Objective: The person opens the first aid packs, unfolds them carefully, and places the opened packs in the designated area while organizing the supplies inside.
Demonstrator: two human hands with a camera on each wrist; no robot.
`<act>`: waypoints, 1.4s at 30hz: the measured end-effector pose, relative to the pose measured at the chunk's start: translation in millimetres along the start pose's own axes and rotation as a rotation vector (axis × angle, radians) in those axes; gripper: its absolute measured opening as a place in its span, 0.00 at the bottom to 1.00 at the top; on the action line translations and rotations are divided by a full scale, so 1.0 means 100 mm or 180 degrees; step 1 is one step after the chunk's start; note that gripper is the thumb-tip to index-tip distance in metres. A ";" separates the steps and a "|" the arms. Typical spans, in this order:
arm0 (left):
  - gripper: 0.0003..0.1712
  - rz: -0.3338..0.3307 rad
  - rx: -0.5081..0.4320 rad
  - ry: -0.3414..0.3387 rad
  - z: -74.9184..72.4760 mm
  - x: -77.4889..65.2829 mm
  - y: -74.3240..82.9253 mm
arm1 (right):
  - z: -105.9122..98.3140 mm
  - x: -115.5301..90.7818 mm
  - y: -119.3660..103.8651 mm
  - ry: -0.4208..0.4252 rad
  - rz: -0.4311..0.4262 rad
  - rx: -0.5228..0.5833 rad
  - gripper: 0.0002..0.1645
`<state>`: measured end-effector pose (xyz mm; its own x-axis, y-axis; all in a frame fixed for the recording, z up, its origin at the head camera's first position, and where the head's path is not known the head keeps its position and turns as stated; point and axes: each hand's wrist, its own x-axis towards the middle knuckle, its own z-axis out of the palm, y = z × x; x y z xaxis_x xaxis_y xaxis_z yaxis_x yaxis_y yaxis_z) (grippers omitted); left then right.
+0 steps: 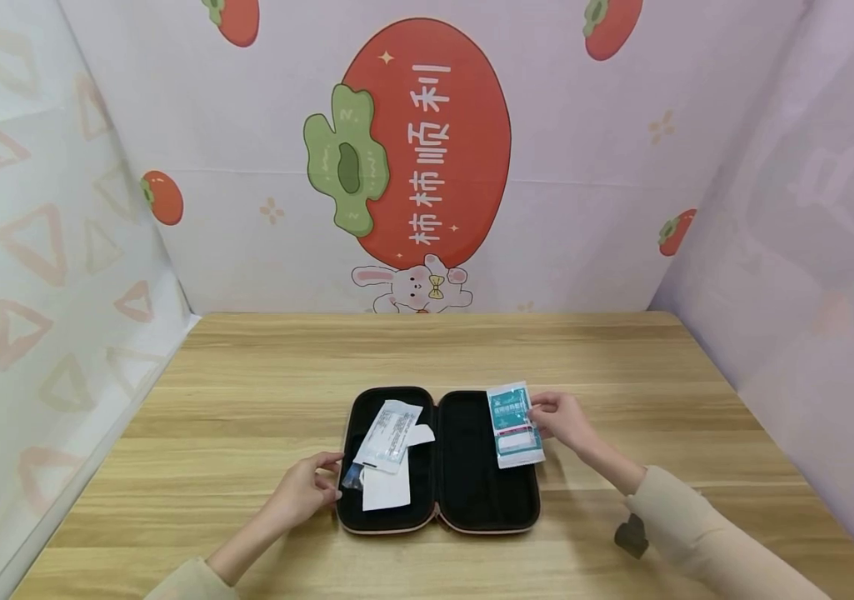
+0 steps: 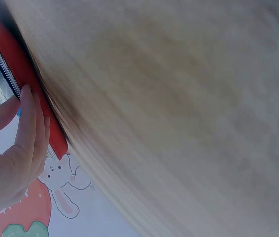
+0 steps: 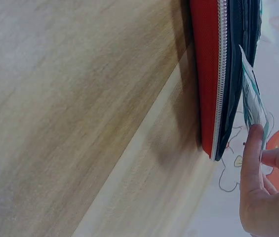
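Observation:
A zip case [image 1: 437,467] with a black lining lies unfolded on the table; its outside is red in both wrist views. My left hand [image 1: 305,490] holds the left rim. In the left wrist view, the fingers [image 2: 28,113] lie along the red side, with the thumb at the zipper. My right hand [image 1: 563,419] pinches the right edge of a teal-and-white sachet [image 1: 514,427] over the right half. In the right wrist view, the sachet [image 3: 253,98] tilts at the case's edge, between thumb and forefinger.
In the case's left half lie a white printed packet [image 1: 391,435], a white flat piece [image 1: 387,490] and a small blue item [image 1: 353,477], partly covered. The wooden table [image 1: 247,400] reaches back to a patterned cloth wall [image 1: 584,208].

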<state>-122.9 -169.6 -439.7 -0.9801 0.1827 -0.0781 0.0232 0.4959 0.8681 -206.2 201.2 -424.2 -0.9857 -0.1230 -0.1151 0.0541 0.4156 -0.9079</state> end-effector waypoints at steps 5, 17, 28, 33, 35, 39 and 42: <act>0.29 -0.0014 -0.0028 -0.0005 0.00 0.00 0.00 | -0.01 -0.01 0.01 -0.0008 0.0080 -0.0072 0.19; 0.29 -0.0026 -0.0022 0.0005 0.01 -0.01 -0.01 | 0.03 -0.03 0.03 -0.0034 0.0250 -0.0087 0.17; 0.29 -0.0040 -0.0005 0.0006 0.01 -0.01 0.01 | 0.09 -0.01 0.06 -0.0171 0.0188 0.0032 0.19; 0.29 -0.0021 0.0002 -0.0001 0.01 -0.01 0.01 | 0.14 0.00 0.05 -0.0211 0.0214 0.0019 0.19; 0.29 -0.0035 -0.0003 0.0003 0.01 -0.01 0.01 | 0.16 0.00 0.04 -0.0215 0.0223 -0.0015 0.19; 0.29 -0.0047 -0.0012 0.0011 0.01 0.00 0.01 | 0.19 0.02 0.04 -0.0219 0.0253 -0.0027 0.18; 0.29 -0.0042 -0.0013 0.0010 0.01 0.00 0.01 | 0.23 0.03 0.05 -0.0226 0.0288 0.0030 0.18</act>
<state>-122.7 -168.4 -439.2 -0.9809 0.1736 -0.0881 0.0095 0.4947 0.8690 -205.8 182.6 -438.4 -0.9630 -0.1490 -0.2248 0.1443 0.4195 -0.8962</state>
